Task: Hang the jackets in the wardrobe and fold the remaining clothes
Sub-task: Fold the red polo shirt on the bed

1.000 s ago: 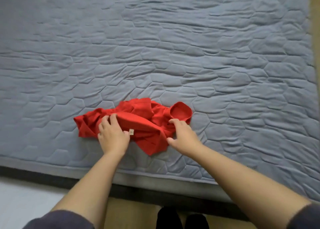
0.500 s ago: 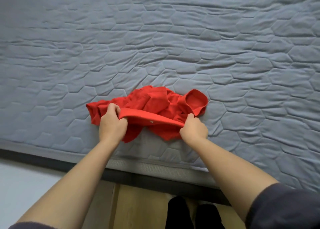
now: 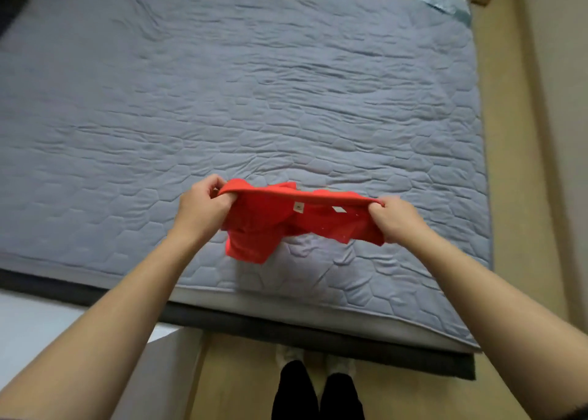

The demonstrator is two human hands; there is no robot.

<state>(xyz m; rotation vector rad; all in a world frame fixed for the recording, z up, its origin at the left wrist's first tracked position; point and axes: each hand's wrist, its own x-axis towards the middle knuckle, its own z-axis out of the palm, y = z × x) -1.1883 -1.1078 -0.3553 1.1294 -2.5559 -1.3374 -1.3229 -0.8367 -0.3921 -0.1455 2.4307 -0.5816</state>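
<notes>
Garment (image 3: 288,225), red, held up over the near edge of the bed (image 3: 286,95), its top hem pulled taut between both hands. Left hand (image 3: 203,209) pinches the left end, right hand (image 3: 397,217) grips the right end. Loose cloth hangs below, two small labels showing.

one red garment (image 3: 270,225), two hands (image 3: 203,209) (image 3: 397,219), one mattress (image 3: 254,85).
</notes>
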